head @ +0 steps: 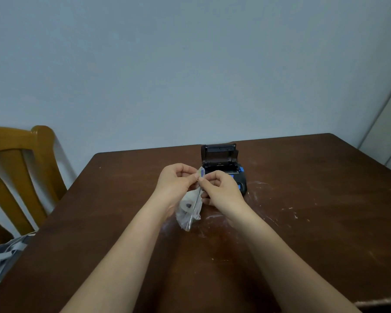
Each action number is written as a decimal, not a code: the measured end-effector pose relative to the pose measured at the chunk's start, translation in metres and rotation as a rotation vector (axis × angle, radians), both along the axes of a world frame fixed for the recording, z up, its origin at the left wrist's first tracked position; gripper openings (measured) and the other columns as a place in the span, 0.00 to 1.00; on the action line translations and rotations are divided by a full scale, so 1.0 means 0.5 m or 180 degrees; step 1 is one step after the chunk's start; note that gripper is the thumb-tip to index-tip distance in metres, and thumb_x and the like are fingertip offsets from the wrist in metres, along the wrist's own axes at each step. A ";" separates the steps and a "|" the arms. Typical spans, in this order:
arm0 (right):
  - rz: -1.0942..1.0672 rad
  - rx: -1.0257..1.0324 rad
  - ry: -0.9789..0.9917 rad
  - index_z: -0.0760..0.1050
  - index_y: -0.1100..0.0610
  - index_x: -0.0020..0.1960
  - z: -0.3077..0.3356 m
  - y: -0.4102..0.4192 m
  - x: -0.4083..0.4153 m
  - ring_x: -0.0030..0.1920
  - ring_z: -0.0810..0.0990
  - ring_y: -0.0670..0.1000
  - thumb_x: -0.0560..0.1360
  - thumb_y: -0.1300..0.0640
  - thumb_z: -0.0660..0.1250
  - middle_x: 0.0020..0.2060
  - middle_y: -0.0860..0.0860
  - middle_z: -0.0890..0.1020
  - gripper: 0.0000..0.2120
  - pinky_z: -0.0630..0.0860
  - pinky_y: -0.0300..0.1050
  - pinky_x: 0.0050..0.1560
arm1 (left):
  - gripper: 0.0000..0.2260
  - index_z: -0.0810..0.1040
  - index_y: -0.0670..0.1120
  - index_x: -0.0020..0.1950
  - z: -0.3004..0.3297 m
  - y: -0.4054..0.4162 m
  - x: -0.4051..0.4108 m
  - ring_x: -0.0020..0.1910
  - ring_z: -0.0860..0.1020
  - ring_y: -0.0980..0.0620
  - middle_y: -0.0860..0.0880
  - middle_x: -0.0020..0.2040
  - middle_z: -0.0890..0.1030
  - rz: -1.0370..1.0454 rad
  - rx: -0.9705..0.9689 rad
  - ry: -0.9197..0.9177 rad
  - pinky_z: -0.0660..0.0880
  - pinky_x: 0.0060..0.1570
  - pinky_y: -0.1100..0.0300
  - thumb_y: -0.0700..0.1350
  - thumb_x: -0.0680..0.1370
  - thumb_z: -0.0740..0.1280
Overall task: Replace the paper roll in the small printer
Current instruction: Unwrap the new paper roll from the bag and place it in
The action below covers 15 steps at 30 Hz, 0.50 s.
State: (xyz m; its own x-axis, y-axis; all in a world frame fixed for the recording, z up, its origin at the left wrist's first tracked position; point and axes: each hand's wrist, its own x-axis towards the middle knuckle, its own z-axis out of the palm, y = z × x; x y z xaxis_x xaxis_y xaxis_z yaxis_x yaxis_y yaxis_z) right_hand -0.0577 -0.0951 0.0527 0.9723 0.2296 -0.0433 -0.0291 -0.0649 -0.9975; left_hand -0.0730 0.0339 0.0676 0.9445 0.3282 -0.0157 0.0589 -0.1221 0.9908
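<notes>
A small black printer [221,164] with blue buttons stands on the brown table [303,222], its lid tipped up and open toward the wall. In front of it hangs a clear plastic bag [190,213] with a white paper roll [187,204] inside. My left hand [175,184] and my right hand [221,188] both pinch the bag's top edge, fingers close together, holding it just above the table. My right hand hides the printer's near front.
A wooden chair [16,172] stands at the table's left side, with a grey bag or strap [2,254] below it. The wall runs right behind the table. White scuffs mark the tabletop on the right.
</notes>
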 end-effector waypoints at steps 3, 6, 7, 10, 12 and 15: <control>-0.0035 0.0116 -0.0007 0.77 0.61 0.50 -0.001 -0.004 0.002 0.33 0.79 0.46 0.78 0.58 0.65 0.38 0.53 0.81 0.06 0.80 0.37 0.38 | 0.02 0.82 0.41 0.46 -0.001 -0.001 -0.009 0.39 0.81 0.49 0.45 0.39 0.83 -0.0183 0.0088 0.0120 0.80 0.46 0.55 0.39 0.76 0.71; -0.0035 0.0158 0.0026 0.78 0.61 0.50 -0.001 -0.005 0.007 0.35 0.79 0.47 0.78 0.60 0.65 0.38 0.54 0.81 0.05 0.81 0.40 0.40 | 0.04 0.82 0.41 0.45 -0.002 -0.002 -0.014 0.37 0.81 0.50 0.46 0.38 0.82 -0.0334 0.0143 0.0119 0.79 0.44 0.57 0.41 0.76 0.71; -0.0034 0.0196 0.0081 0.79 0.61 0.49 -0.001 -0.005 0.009 0.35 0.79 0.47 0.78 0.60 0.66 0.38 0.54 0.81 0.06 0.81 0.41 0.41 | 0.03 0.82 0.42 0.44 -0.003 -0.002 -0.014 0.36 0.80 0.50 0.46 0.38 0.81 -0.0340 0.0138 0.0093 0.79 0.44 0.57 0.41 0.76 0.70; -0.0062 0.0329 0.0266 0.80 0.61 0.49 -0.002 -0.002 0.012 0.34 0.79 0.47 0.78 0.59 0.66 0.36 0.52 0.81 0.06 0.80 0.41 0.41 | 0.06 0.80 0.44 0.40 -0.006 -0.002 -0.012 0.36 0.79 0.48 0.45 0.37 0.79 -0.0285 0.0081 0.0025 0.78 0.44 0.54 0.39 0.77 0.69; -0.0098 0.0304 0.0273 0.80 0.60 0.47 -0.005 0.000 0.015 0.32 0.78 0.46 0.78 0.58 0.66 0.33 0.51 0.80 0.07 0.79 0.42 0.41 | 0.07 0.79 0.43 0.39 -0.008 -0.004 -0.010 0.36 0.79 0.48 0.45 0.37 0.79 -0.0238 0.0084 0.0005 0.78 0.43 0.55 0.38 0.78 0.68; -0.0197 0.0184 0.0220 0.80 0.60 0.46 -0.012 0.004 0.020 0.31 0.78 0.47 0.79 0.57 0.65 0.31 0.51 0.80 0.08 0.81 0.47 0.44 | 0.06 0.78 0.41 0.41 -0.008 -0.005 -0.008 0.34 0.78 0.49 0.45 0.36 0.80 -0.0162 0.0060 0.0000 0.78 0.42 0.55 0.37 0.78 0.67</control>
State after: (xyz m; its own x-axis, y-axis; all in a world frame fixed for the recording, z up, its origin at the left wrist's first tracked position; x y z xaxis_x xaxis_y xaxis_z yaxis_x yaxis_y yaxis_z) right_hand -0.0478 -0.0933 0.0468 0.9799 0.1732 -0.0993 -0.1003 -0.0031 -0.9950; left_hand -0.0769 0.0312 0.0634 0.9600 0.2799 -0.0099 0.0521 -0.1437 0.9882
